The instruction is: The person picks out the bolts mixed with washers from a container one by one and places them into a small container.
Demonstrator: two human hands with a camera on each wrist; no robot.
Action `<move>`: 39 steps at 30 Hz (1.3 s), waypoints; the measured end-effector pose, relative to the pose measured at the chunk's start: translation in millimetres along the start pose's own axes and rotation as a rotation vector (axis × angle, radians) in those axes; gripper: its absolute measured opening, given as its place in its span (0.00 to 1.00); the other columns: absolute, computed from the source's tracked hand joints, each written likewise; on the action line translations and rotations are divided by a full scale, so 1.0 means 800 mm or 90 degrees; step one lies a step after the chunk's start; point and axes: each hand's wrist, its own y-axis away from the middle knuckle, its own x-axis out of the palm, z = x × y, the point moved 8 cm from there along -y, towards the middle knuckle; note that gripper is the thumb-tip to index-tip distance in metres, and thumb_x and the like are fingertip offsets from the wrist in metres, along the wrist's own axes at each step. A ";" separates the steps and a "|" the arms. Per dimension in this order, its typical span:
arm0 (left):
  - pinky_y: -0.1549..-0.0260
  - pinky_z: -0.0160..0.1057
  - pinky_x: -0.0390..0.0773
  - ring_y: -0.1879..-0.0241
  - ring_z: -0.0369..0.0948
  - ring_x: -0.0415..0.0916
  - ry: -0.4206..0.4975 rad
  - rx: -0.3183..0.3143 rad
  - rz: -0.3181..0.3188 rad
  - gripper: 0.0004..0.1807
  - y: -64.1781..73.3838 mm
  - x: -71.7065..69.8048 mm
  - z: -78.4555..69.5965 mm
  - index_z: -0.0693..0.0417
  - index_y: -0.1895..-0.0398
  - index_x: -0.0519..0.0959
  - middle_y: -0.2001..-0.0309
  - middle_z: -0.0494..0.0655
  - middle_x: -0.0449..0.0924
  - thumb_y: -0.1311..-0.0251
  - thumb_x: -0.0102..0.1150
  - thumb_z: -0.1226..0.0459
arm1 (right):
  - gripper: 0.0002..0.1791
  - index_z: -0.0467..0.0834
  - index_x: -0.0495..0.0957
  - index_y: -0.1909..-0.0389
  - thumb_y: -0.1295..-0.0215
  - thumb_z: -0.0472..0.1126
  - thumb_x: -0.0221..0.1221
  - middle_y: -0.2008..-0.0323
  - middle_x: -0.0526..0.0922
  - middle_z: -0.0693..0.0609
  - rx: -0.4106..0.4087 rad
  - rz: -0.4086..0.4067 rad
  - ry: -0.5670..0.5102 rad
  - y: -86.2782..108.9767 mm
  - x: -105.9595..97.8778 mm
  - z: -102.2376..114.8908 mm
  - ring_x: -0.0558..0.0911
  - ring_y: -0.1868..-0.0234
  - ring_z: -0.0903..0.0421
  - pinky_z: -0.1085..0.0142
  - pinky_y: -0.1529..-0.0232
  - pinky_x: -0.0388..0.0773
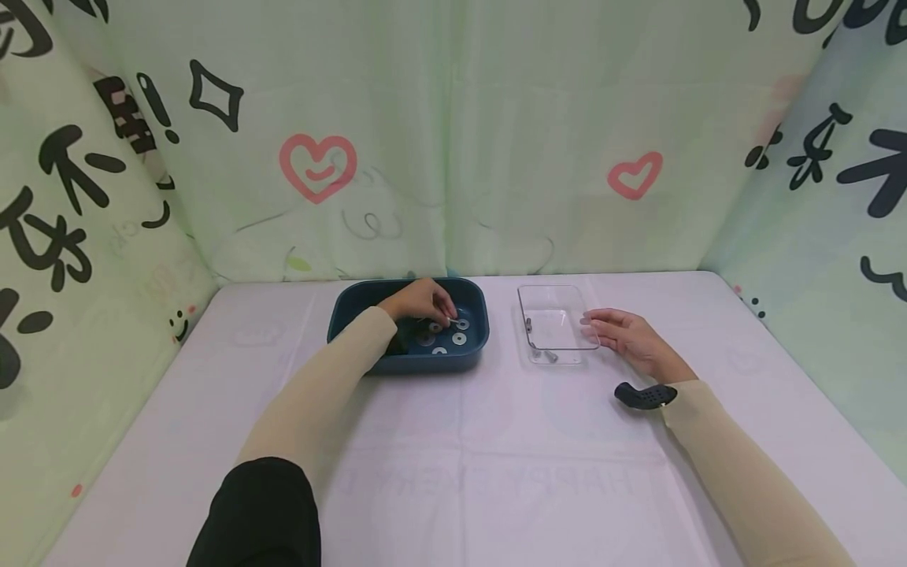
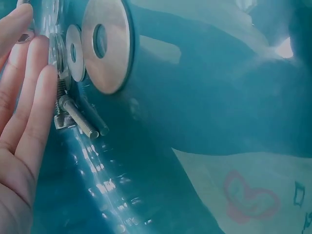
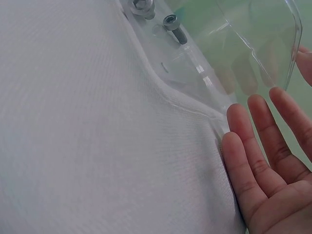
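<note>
My left hand (image 1: pixel 423 303) reaches into the dark blue tray (image 1: pixel 453 362) on the left. Its thumb and fingers pinch a small bolt (image 2: pixel 25 37), mostly hidden by the fingertips. Below it in the tray lie several flat washers (image 2: pixel 109 48), large and small, and loose bolts (image 2: pixel 80 117). My right hand (image 1: pixel 627 339) holds the right wall of the clear plastic box (image 1: pixel 563 349), thumb at the rim and fingers along the outside. Through the wall show a socket-head bolt (image 3: pixel 175 29) and a hex piece (image 3: pixel 142 7) inside the box.
A white cloth (image 1: pixel 460 488) covers the table. Light green printed curtains (image 1: pixel 453 157) stand behind and at both sides. A gap of cloth separates tray and box. A black strap (image 1: pixel 645 396) is on the right wrist.
</note>
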 end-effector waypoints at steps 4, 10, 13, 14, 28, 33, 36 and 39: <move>0.58 0.34 0.80 0.68 0.38 0.79 0.005 -0.006 -0.003 0.08 0.000 -0.002 0.003 0.59 0.63 0.84 0.63 0.52 0.85 0.47 0.65 0.69 | 0.07 0.53 0.76 0.59 0.33 0.37 0.55 0.61 0.83 0.67 -0.004 0.003 0.001 0.000 0.001 0.000 0.82 0.60 0.70 0.78 0.57 0.77; 0.56 0.36 0.80 0.65 0.39 0.80 -0.001 0.000 -0.026 0.09 0.005 -0.011 0.000 0.59 0.61 0.84 0.62 0.52 0.85 0.47 0.65 0.68 | 0.07 0.53 0.76 0.59 0.34 0.37 0.55 0.60 0.83 0.67 -0.003 0.004 0.001 0.001 0.001 -0.001 0.82 0.59 0.70 0.78 0.57 0.77; 0.55 0.37 0.80 0.65 0.40 0.80 0.000 0.009 -0.037 0.09 0.008 -0.016 -0.005 0.60 0.61 0.83 0.62 0.53 0.85 0.46 0.65 0.68 | 0.07 0.52 0.75 0.57 0.34 0.38 0.55 0.60 0.82 0.67 0.002 0.002 0.008 0.002 0.001 -0.002 0.81 0.58 0.70 0.78 0.56 0.77; 0.55 0.37 0.80 0.64 0.40 0.80 0.003 0.010 -0.039 0.10 0.009 -0.018 -0.006 0.60 0.61 0.83 0.62 0.53 0.85 0.46 0.65 0.67 | 0.08 0.51 0.75 0.56 0.34 0.39 0.56 0.60 0.82 0.68 0.004 0.000 0.013 0.002 0.001 -0.003 0.81 0.58 0.70 0.78 0.56 0.77; 0.53 0.37 0.80 0.62 0.42 0.80 0.032 0.026 -0.073 0.10 0.018 -0.041 -0.025 0.60 0.59 0.83 0.60 0.54 0.85 0.45 0.64 0.68 | 0.19 0.47 0.69 0.45 0.34 0.47 0.56 0.59 0.79 0.72 0.023 -0.028 0.085 0.000 -0.005 -0.007 0.79 0.57 0.73 0.81 0.54 0.75; 0.50 0.39 0.79 0.61 0.42 0.80 0.041 0.039 -0.096 0.10 0.024 -0.051 -0.033 0.60 0.60 0.83 0.60 0.54 0.84 0.46 0.65 0.67 | 0.23 0.43 0.67 0.42 0.35 0.48 0.57 0.59 0.79 0.72 0.027 -0.032 0.087 0.000 -0.005 -0.007 0.80 0.57 0.73 0.80 0.54 0.75; 0.49 0.39 0.78 0.60 0.43 0.80 0.047 0.043 -0.109 0.10 0.027 -0.055 -0.036 0.60 0.60 0.83 0.60 0.54 0.84 0.47 0.66 0.67 | 0.24 0.42 0.66 0.41 0.35 0.47 0.57 0.59 0.79 0.72 0.024 -0.027 0.082 -0.001 -0.004 -0.005 0.80 0.57 0.73 0.80 0.55 0.76; 0.47 0.41 0.77 0.59 0.43 0.79 0.059 0.044 -0.116 0.11 0.032 -0.059 -0.037 0.60 0.60 0.83 0.59 0.54 0.84 0.46 0.66 0.66 | 0.24 0.40 0.66 0.41 0.34 0.46 0.56 0.59 0.80 0.72 0.017 -0.019 0.077 -0.001 -0.003 -0.004 0.80 0.57 0.73 0.80 0.55 0.76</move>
